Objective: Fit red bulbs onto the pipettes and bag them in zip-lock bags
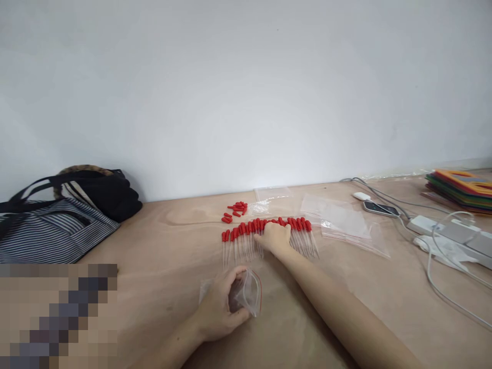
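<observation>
My left hand (221, 307) is curled round a clear zip bag (249, 294), whose mouth gapes to the right and shows a red line along its edge. Farther forward, my right hand (274, 237) reaches over a row of droppers (240, 238) with red bulbs and thin clear stems. Its thumb stands apart on the left and a finger on the right, while the other fingertips are hidden behind the hand among the bulbs. Behind the row lie loose red bulbs (237, 207) and several clear stems (259, 207).
Flat clear zip bags (344, 220) lie right of the droppers. Beyond them are a phone (380, 208), cables, a white power strip (423, 225) and a stack of coloured sheets (461, 189). A striped bag (57, 230) sits at the left, and a wall rises behind the table.
</observation>
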{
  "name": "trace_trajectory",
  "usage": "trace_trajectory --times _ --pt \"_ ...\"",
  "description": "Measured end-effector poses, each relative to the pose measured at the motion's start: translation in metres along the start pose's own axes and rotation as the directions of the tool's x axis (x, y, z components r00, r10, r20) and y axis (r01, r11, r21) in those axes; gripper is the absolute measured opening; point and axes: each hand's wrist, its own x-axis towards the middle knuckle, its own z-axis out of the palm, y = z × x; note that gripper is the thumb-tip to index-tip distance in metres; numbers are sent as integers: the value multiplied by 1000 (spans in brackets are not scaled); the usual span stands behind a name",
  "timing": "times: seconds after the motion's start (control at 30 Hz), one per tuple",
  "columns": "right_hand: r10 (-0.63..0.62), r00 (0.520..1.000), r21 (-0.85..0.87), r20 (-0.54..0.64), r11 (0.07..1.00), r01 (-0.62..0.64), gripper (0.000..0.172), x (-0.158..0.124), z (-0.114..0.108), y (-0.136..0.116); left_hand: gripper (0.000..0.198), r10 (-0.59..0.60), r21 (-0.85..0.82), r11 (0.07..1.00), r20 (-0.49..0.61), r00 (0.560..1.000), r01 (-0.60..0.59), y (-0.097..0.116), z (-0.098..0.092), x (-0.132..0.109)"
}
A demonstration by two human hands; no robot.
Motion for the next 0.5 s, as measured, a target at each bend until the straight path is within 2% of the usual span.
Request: trace_trajectory --times 0.27,0.5 --pt "14 1000 60 4 998 -14 28 1 -1 2 57 7 3 1000 27 1000 -7 -7 1 2" --pt "-4 1000 222 -12 975 7 23 3 -6 11 54 9 -22 1000 10 1000 -8 -3 1 1"
